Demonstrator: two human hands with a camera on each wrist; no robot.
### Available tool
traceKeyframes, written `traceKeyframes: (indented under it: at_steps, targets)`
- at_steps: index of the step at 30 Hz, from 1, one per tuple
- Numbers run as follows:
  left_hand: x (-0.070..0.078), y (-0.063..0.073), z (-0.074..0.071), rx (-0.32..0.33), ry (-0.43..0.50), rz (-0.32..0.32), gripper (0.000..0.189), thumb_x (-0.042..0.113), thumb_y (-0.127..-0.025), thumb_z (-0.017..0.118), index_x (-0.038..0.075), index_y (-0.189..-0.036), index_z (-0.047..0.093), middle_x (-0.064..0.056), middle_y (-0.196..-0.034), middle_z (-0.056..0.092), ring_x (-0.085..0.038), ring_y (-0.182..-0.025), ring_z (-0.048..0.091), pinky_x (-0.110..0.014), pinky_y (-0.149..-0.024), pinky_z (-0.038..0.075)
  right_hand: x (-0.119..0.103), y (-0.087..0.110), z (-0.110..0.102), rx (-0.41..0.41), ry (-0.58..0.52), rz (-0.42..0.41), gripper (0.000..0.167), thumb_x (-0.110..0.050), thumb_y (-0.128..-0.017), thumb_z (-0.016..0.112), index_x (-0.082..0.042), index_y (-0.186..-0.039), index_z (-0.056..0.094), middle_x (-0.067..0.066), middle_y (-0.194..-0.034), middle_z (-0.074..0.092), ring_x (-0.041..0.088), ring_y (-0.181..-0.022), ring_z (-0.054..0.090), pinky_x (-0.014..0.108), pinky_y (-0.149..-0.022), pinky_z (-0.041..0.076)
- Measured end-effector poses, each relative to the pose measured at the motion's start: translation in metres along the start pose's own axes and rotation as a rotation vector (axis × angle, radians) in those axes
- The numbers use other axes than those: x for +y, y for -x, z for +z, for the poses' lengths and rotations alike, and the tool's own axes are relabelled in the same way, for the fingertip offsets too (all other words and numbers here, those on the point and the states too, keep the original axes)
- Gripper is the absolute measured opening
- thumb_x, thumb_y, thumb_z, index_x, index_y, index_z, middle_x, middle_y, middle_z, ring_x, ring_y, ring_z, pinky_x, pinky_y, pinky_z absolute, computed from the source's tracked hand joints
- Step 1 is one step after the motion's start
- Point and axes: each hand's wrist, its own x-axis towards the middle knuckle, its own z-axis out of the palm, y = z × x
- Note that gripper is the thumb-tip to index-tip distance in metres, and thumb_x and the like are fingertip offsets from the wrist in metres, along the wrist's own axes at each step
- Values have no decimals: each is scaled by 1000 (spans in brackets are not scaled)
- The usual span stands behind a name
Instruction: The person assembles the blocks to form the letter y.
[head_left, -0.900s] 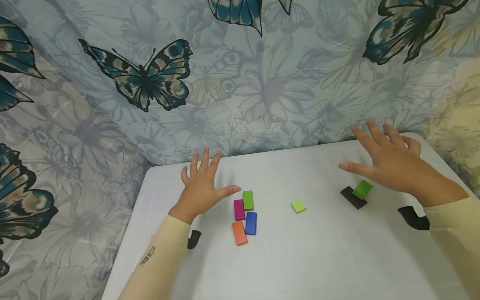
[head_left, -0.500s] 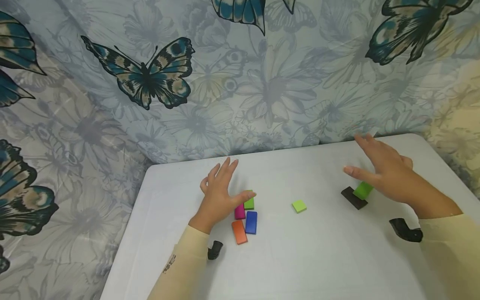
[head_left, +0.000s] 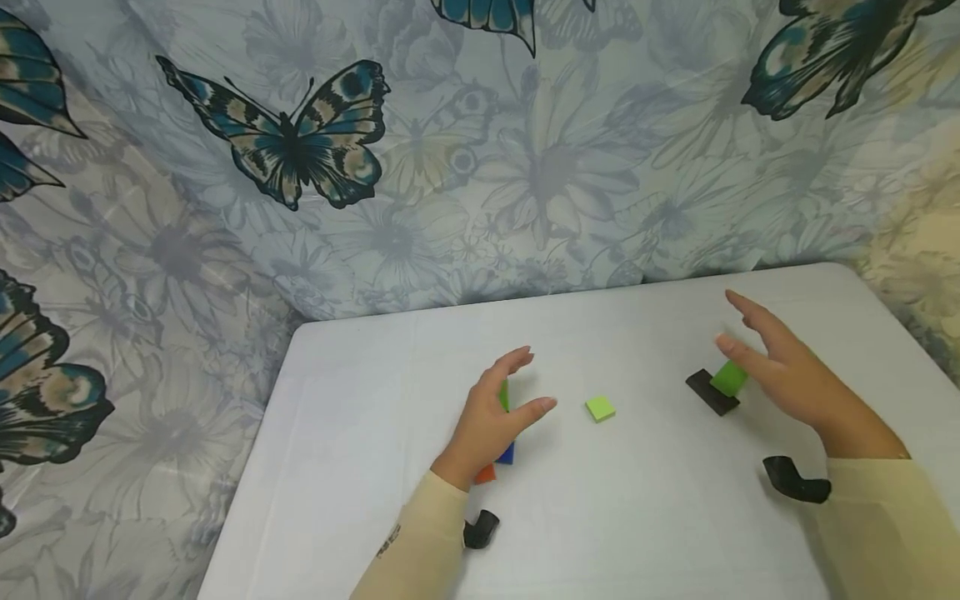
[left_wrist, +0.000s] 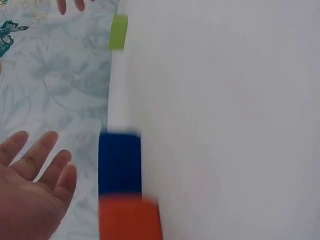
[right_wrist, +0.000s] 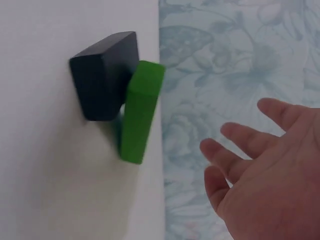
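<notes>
my left hand point(head_left: 486, 423): loosely spread near the blue block point(left_wrist: 120, 162) | right hand point(head_left: 798, 379): spread too, beside green block point(right_wrist: 142, 112) propped on black block point(right_wrist: 92, 87)

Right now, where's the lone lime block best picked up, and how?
Probably pinch the lime block by two opposite sides, coming from its left, where the left hand is nearest. It looks flat on the white table, touching no other block.
</notes>
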Motion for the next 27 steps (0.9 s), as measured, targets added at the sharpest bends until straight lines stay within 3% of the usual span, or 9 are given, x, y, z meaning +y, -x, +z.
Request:
traceKeyframes:
  at_steps: [3, 6, 9, 10, 13, 17, 21, 24, 27]
  targets:
    - [2, -1, 18, 4, 65, 1, 72, 35, -99, 84, 23, -161, 51, 1, -154, 60, -22, -144, 51, -47, -116, 42, 10, 7, 0, 36, -13, 63, 70, -30, -119, 43, -13, -176, 8, 31, -175, 9, 64, -152, 14, 85, -111, 13]
    - [4, -3, 36, -12, 136, -8, 69, 29, -99, 84, 20, -159, 53, -4, -150, 63, -29, -140, 55, -43, -111, 47, 22, 14, 2, 95, -1, 90, 66, -31, -119, 43, -9, -175, 15, 32, -172, 21, 61, -150, 22, 53, -123, 22]
    - [3, -4, 52, -40, 216, -37, 67, 28, -98, 84, 19, -158, 55, -4, -148, 65, -28, -137, 57, -41, -108, 49, 36, 21, 6, 155, -9, 84, 62, -29, -119, 43, -6, -173, 23, 23, -172, 30, 33, -155, 29, 18, -110, 23]
    - [2, -4, 56, -46, 233, -53, 67, 28, -98, 85, 18, -157, 56, -3, -147, 66, -27, -136, 58, -41, -106, 50, 40, 22, 8, 170, -18, 79, 61, -29, -119, 44, -5, -172, 25, 21, -171, 32, 22, -153, 30, 12, -104, 22]
    - [-4, -6, 67, -42, 231, -88, 65, 27, -97, 86, 16, -155, 58, 1, -143, 68, -21, -132, 59, -38, -102, 51, 50, 26, 11, 193, -48, 96, 59, -31, -119, 45, -7, -171, 30, 9, -170, 38, -4, -138, 34, 10, -102, 23]
    - [-12, -12, 79, -35, 101, -90, 61, 23, -95, 88, 17, -150, 62, 9, -137, 70, -10, -127, 59, -33, -100, 50, 57, 29, 12, 207, -58, 162, 60, -38, -118, 48, -10, -170, 36, 0, -166, 44, -6, -136, 35, 9, -98, 27]
    - [-16, -22, 86, -60, -160, -30, 55, 25, -94, 89, 19, -144, 67, 15, -131, 69, -4, -119, 55, -24, -101, 47, 61, 28, 14, 200, -49, 217, 63, -43, -115, 56, -11, -167, 42, -6, -155, 52, -1, -130, 43, 9, -85, 35]
    - [-16, -26, 89, -66, -329, 19, 44, 26, -94, 90, 20, -135, 74, 15, -125, 69, -4, -111, 53, -19, -97, 45, 62, 24, 18, 192, -25, 229, 64, -42, -112, 63, -8, -164, 47, -9, -149, 55, 0, -119, 47, 11, -83, 35]
    - [-17, -25, 90, -53, -394, 32, 35, 26, -94, 90, 20, -126, 77, 13, -119, 68, -5, -107, 52, -18, -93, 44, 63, 22, 21, 194, -3, 235, 64, -40, -108, 71, -7, -159, 52, -5, -147, 55, 6, -114, 49, 12, -83, 35]
